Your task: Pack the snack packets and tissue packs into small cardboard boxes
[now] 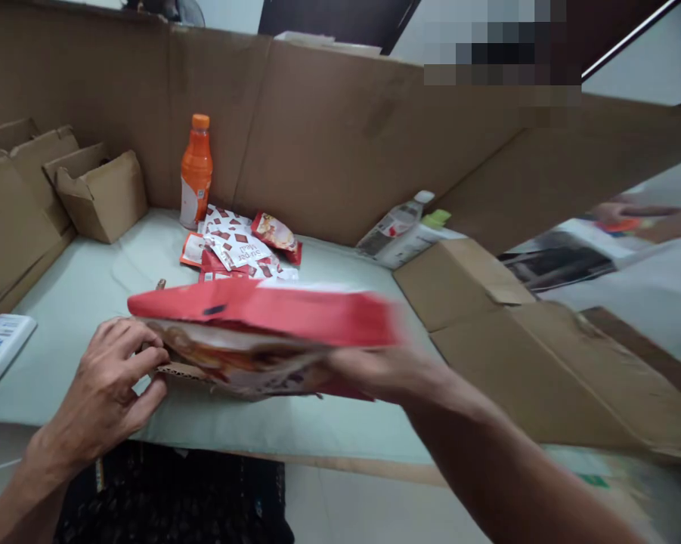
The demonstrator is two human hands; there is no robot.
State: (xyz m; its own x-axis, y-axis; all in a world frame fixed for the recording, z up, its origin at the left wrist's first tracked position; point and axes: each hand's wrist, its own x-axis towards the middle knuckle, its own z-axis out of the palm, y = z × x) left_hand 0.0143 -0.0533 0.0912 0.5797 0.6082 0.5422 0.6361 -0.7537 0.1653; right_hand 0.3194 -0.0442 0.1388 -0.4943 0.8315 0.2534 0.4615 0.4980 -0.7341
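Observation:
A red cardboard box (272, 313) with a food picture on its near side is held tilted over the table, its right end smeared by motion. My right hand (382, 374) grips the box's right end, with the fingertips partly hidden. At the left end, my left hand (110, 370) has thumb and fingers closed on a brown corrugated edge of the box. Just behind it lie a white packet with brown squares (235, 238), a small red snack packet (277, 233) and other red packets, partly covered.
An orange bottle (196, 174) stands against the cardboard wall (329, 136). A clear bottle (394, 223) and a white bottle with a green cap (416, 240) lean at the right. Open cartons (102, 196) are at left, brown boxes (533, 347) at right. A white device (3, 351) lies left.

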